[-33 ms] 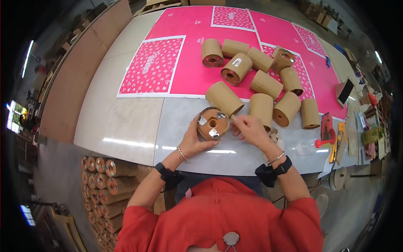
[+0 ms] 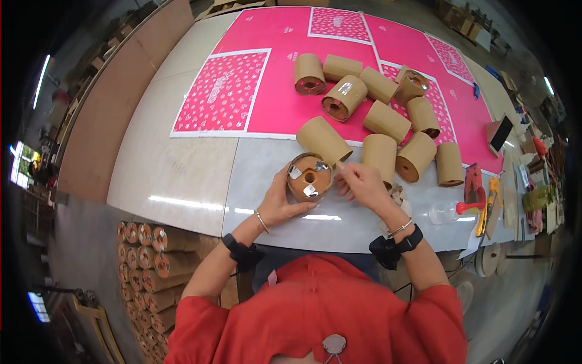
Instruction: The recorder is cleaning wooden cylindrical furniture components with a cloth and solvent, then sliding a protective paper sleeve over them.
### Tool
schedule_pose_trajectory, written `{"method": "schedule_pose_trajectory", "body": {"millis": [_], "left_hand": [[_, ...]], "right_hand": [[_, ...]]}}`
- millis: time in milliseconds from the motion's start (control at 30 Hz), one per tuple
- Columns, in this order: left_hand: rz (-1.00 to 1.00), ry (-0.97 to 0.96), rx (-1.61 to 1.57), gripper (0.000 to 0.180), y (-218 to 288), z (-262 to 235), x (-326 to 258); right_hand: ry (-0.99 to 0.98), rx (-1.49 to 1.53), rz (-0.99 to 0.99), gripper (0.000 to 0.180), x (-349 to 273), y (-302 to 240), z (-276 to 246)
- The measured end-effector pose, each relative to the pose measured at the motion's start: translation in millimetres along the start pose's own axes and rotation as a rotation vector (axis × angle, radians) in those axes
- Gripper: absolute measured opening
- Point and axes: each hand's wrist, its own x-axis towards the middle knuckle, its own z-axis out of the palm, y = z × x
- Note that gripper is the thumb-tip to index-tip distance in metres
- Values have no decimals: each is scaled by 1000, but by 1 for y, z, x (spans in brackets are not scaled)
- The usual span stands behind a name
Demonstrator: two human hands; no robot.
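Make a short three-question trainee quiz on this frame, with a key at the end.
1. Multiple choice: which hand cups the round roll with an orange-brown end, central hole and shiny silver patches?
A: left
B: right
C: neither

2. True or false: the clear plastic container with a red top is to the right of the right hand.

3. Fill in the blank: the printed sheet under the farther brown paper-wrapped cylinders is mainly ____ in colour.

Key:
1. A, the left hand
2. True
3. Pink
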Motion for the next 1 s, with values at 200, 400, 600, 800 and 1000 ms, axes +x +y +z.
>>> {"method": "schedule_pose_trajectory", "body": {"millis": [200,400,600,800,1000], "left_hand": [[-182,83,135,50,61,-48,6],[-156,87,520,32,82,-43,17],[54,188,614,24,148,-56,20],[112,255,112,21,163,-63,28],[18,34,167,92,63,-30,8]], "right_hand": [[11,-452,-241,36,4,-24,7],[103,-602,-371,22,8,-32,13],[124,-534,-497,20,-17,-83,-8],[380,-454,-633,19,-19,-140,-56],[477,-585,-410,25,38,-84,-84]]}}
